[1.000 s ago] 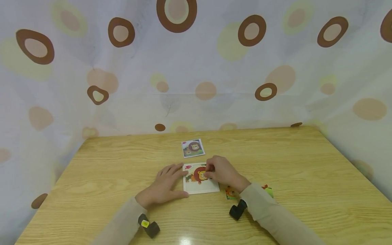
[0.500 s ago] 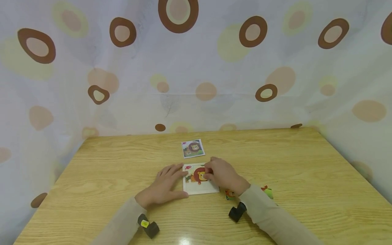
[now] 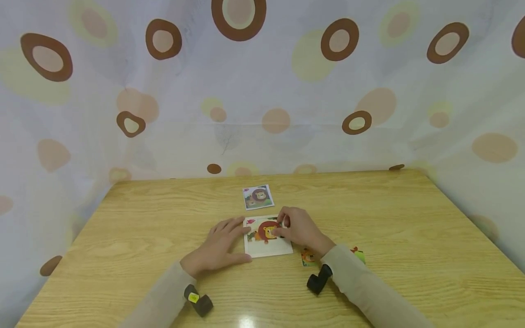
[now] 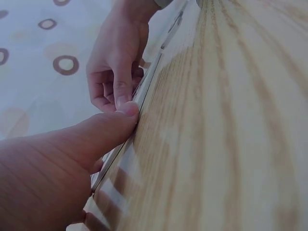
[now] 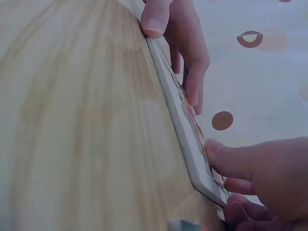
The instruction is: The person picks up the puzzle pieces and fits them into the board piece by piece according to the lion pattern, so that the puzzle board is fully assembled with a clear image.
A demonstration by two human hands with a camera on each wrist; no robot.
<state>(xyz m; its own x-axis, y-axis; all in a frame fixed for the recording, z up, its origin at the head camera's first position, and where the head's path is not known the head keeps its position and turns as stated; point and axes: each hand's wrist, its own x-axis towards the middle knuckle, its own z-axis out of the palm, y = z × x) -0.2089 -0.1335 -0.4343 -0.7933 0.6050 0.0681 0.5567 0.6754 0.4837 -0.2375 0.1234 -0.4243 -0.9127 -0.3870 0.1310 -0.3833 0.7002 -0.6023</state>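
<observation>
One puzzle tray [image 3: 268, 248] contacts the left grip [image 3: 219, 248], fingers spread. Right grip [image 3: 301, 231]: curled over the tray; cannot tell if pinching.

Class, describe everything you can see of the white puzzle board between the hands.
The puzzle board is thin, flat and squarish, white-rimmed, perhaps cardboard. Pieces of a lion picture cover its far part, one tab jutting nearer; the near part is bare white. It lies flat on the wooden table, just nearer than the small card. The left hand touches its left edge, thumb at the near left corner. The right hand, fingers curled, has its thumb on the pieces, hiding part of the right side.
</observation>
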